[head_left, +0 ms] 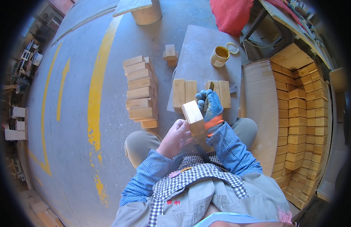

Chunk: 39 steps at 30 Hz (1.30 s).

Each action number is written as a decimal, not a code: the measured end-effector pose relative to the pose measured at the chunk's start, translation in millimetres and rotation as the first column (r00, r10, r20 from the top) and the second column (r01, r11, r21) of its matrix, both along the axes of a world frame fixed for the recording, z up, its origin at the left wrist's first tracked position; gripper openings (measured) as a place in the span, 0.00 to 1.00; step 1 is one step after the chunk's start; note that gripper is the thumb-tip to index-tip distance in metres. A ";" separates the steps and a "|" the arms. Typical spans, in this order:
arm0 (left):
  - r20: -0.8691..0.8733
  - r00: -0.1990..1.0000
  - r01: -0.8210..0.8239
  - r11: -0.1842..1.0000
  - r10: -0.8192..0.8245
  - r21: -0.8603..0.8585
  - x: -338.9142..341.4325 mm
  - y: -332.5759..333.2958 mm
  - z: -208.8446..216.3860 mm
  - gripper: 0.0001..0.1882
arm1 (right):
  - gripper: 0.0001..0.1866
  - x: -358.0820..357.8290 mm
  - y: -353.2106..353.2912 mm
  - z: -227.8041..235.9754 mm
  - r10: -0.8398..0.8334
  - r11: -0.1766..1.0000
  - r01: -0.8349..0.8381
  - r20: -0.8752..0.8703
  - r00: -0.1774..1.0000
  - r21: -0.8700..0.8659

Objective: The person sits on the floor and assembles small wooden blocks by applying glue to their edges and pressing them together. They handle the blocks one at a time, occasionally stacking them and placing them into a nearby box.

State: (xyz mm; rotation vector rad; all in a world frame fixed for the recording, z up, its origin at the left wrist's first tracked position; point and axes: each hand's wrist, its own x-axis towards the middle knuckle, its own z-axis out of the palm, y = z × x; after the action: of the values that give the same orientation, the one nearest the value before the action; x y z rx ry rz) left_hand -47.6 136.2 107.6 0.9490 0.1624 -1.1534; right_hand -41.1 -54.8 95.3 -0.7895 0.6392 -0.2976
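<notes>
My bare left hand (176, 138) grips a pale wooden block (195, 118) by its lower left side, holding it tilted above my lap. A blue glove with an orange cuff covers my right hand (212, 106), just right of the block. Its fingers are closed round a small flat scraper (211, 86), whose dark yellowish end sticks up past them; the rest is hidden. Beyond my hands, wooden blocks (184, 92) lie in pairs on a grey board (198, 49). An open can (220, 56) of yellow-brown paste stands farther back, its round lid (232, 47) beside it.
Stacked wooden blocks (140, 90) stand on the floor left of the board, with a smaller pile (170, 55) behind. On the right, a large cardboard box (259, 81) holds rows of blocks (296, 121). A red cloth-like item (231, 15) and a stool (145, 13) are farther off.
</notes>
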 end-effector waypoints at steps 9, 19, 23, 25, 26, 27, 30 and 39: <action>0.344 0.937 0.017 0.992 -0.059 0.123 23.2 -19.7 8.7 0.32 | 0.11 19.0 -11.2 22.0 0.059 0.973 -0.067 -0.043 0.997 -0.219; 0.519 0.852 -0.023 0.986 -0.067 0.164 60.4 -50.6 16.1 0.39 | 0.11 45.5 -19.2 35.8 0.070 0.928 -0.063 0.005 0.998 -0.366; 0.536 0.836 0.088 0.993 -0.116 0.077 85.5 -65.7 16.4 0.45 | 0.11 59.5 -30.0 34.9 0.061 0.948 -0.036 0.069 0.996 -0.317; 0.458 0.886 0.070 0.997 -0.078 0.035 104.6 -75.1 19.0 0.48 | 0.10 65.9 -44.4 36.2 0.056 0.949 -0.022 0.098 0.994 -0.316; 0.448 0.893 0.053 0.999 -0.042 -0.012 115.9 -80.2 19.9 0.50 | 0.11 68.5 -54.9 36.7 0.075 0.952 -0.040 0.104 0.992 -0.305; 0.542 0.840 0.027 0.999 -0.034 0.021 131.3 -87.4 19.7 0.48 | 0.10 71.7 -68.9 37.2 0.047 0.931 -0.027 0.048 0.998 -0.363; 0.696 0.706 -0.073 0.991 0.129 -0.111 178.8 -108.1 13.2 0.43 | 0.08 83.3 -133.5 35.5 -0.034 0.757 -0.037 -0.096 0.995 -0.653; 0.694 0.715 -0.040 0.986 -0.083 0.159 242.0 -159.0 -57.1 0.46 | 0.11 125.5 -246.2 -14.9 -0.091 -0.028 -0.152 -0.149 0.985 -0.988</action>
State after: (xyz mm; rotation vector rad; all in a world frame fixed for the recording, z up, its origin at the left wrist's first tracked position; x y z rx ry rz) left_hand 194.5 -22.8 50.5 1.4834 -0.3840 -0.7314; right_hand 84.4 -301.0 80.4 -2.3779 0.4608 -0.7033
